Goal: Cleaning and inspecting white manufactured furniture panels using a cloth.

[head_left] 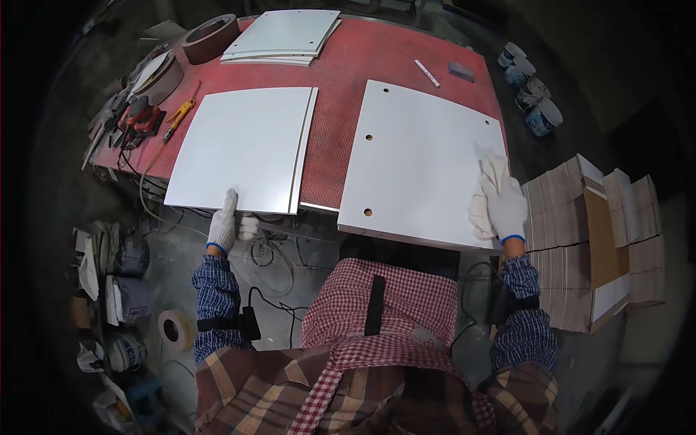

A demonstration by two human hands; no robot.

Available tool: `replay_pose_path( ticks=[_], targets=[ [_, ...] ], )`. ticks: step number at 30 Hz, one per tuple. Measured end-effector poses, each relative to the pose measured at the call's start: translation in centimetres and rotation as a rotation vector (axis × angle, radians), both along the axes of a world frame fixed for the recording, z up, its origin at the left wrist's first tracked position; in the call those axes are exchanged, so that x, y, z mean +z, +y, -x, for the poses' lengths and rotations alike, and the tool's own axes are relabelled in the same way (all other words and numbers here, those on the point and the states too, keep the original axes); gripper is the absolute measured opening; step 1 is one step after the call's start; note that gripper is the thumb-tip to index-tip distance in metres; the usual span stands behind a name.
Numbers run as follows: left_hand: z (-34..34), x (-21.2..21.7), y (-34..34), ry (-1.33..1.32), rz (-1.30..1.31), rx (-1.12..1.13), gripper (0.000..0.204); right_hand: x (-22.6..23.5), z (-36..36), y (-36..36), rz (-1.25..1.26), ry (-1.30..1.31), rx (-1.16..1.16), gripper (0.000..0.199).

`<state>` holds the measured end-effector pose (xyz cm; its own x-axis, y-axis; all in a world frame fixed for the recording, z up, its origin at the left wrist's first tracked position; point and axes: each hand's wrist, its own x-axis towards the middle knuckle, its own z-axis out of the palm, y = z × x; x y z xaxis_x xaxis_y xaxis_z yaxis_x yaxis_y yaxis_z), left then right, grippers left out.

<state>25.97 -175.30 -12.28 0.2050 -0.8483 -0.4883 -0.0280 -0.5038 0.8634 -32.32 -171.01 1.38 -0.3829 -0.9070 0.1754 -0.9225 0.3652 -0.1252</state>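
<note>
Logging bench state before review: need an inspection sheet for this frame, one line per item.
Surface: red textured table top, mostly covered by panels.
Job's things: white panel with holes at right, overhanging the near edge; white cloth on its right edge; white panel pair at left.
Clutter: panel stack at the far edge, marker, grey block, red power tool, yellow-handled tool, tape rolls.
Grippers: gloved left hand touches the left panels' near edge; gloved right hand presses the cloth.
Cables: black cable under the table.
Surroundings: cardboard stacks right, cans far right, floor clutter left.
</note>
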Motion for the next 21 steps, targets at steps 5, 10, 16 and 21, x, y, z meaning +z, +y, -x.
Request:
replay_pose_path(
  ticks=[5,10,16,21],
  targets=[
    [0.1,-0.1,-0.5,0.154,0.013,0.021,0.072,-4.1,-10.3,-4.7,0.139,-0.009,0.462,0.064],
    [-0.2,0.3,-4.4,0.043,0.012,-0.049,0.072,-3.7,-20.8,-4.3,0.281,-0.080,0.831,0.065],
    [-1.7,1.5,-1.9,-0.128,-0.072,-0.059,0.081,-2.5,-17.9,-0.7,0.240,-0.201,0.884,0.062],
    [2.2,3.7,3.0,-0.126,0.045,-0.103,0.066,-2.9,-2.2,1.5,0.147,0.069,0.385,0.060]
  ],
)
